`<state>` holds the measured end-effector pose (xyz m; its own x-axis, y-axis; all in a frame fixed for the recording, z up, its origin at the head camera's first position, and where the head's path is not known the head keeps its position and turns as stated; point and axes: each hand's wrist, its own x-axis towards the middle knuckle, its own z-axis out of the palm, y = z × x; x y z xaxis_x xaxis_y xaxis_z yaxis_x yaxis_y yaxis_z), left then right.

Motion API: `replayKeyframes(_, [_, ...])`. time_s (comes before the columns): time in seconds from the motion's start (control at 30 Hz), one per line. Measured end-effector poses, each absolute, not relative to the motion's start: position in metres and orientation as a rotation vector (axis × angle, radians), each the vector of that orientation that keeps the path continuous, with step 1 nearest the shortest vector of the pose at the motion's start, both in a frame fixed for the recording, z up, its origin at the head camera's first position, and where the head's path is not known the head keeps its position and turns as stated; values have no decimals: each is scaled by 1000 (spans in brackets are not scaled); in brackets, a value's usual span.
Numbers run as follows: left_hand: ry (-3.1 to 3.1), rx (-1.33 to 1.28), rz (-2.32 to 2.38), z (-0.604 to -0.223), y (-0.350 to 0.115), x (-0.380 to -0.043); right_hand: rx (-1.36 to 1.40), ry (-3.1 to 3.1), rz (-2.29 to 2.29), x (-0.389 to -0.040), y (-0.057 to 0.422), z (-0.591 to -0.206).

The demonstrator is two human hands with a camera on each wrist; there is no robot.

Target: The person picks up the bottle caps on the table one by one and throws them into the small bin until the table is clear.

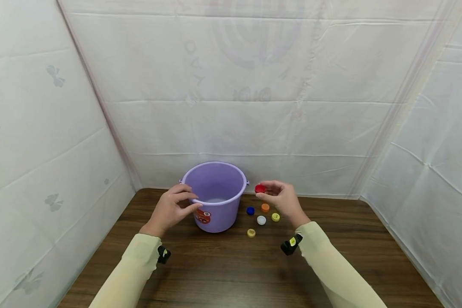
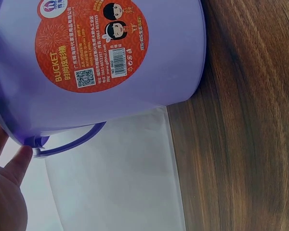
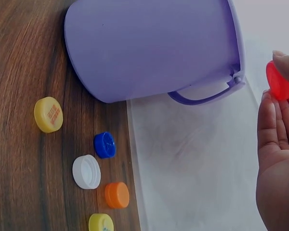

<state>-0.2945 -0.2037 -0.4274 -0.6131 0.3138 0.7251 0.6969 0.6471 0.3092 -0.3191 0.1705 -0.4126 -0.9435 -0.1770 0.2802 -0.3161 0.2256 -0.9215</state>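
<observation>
Right hand (image 1: 284,200): thumb and fingers pinch the red cap (image 1: 259,188), raised near the purple bucket (image 1: 224,217), at its 3 o'clock (head view). Left hand (image 1: 170,210): thumb and fingers pinch the bucket's rim at 8 o'clock. Bucket upright on the wooden table (image 1: 223,265). 5 caps lie at its 4 o'clock: around the white cap (image 1: 261,220), blue cap (image 1: 250,211) at 10, orange cap (image 1: 265,208) near 1, bright yellow cap (image 1: 275,217) at 3, dull yellow cap (image 1: 251,233) at 7. White sheeting (image 1: 254,128) at 12 o'clock.

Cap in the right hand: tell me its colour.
Red; the cap shows best in the right wrist view.
</observation>
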Motion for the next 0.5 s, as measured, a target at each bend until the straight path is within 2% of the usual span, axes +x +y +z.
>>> replayKeyframes(0.5, [-2228,-779,-775,-427,-204,-294,543,-2276,1841,-324,151,-409])
